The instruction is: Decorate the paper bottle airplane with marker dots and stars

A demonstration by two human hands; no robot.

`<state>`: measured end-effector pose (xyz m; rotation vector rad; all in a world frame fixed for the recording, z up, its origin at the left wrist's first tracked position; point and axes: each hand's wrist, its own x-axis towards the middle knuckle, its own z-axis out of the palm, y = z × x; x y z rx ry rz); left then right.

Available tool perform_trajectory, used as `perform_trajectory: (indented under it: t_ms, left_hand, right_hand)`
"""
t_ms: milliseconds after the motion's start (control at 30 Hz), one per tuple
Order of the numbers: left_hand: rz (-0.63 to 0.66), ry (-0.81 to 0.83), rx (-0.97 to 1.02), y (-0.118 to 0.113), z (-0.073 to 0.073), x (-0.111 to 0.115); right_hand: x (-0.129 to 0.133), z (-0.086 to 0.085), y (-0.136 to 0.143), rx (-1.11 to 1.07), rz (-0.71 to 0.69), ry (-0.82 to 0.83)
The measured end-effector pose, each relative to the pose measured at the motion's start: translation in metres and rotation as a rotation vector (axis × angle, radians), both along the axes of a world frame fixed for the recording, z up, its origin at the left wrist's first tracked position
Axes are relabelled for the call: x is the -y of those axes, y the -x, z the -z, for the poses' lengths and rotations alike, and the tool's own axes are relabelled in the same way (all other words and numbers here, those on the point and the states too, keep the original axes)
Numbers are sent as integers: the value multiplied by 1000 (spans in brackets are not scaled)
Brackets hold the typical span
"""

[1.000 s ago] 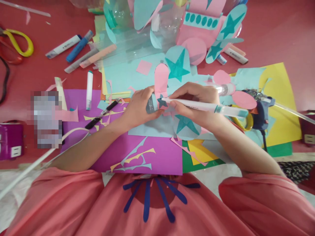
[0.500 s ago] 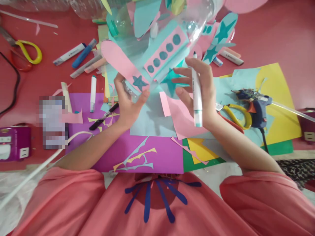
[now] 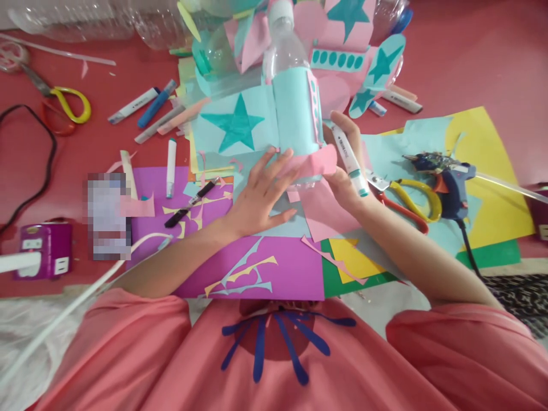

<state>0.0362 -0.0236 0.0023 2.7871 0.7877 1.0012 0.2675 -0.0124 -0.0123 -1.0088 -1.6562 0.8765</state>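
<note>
A clear plastic bottle lies with its white cap pointing away from me, wrapped in light blue paper. Paper wings stick out from it, one with a teal star. Around its near end is a pink paper piece. My left hand lies with fingers spread against that near end. My right hand is at the bottle's right side, with a white and teal marker held across it; its fingertips are partly hidden behind the bottle.
On the right lie yellow-handled scissors and a glue gun. To the left are a capped marker, a black pen, a blurred phone and more scissors. Paper scraps cover the purple sheet.
The bottle has turned from a slant to pointing straight away, showing its starred wing. My left hand has moved right and flattened its fingers. My right hand has come down to the bottle, keeping the marker.
</note>
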Motion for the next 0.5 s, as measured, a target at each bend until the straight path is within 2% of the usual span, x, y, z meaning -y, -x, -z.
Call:
perform_trajectory:
  t_ms: [100, 167, 233, 367, 467, 500]
  left_hand:
    - [126, -91, -149, -5, -12, 10]
    - [117, -148, -264, -8, -19, 18]
    - [97, -225, -293, -9, -25, 24]
    - [157, -371, -168, -3, -40, 29]
    - [230, -470, -5, 6, -56, 27]
    - [215, -508, 80, 10, -62, 25]
  right_hand:
    - [1, 1, -10, -67, -34, -34]
    - [2, -1, -14, -44, -43, -87]
    - [3, -4, -15, -27, -64, -107]
    - [6, -6, -13, -25, -69, -39]
    - [7, -5, -9, 27, -25, -2]
    - [7, -5, -9, 49, -19, -9]
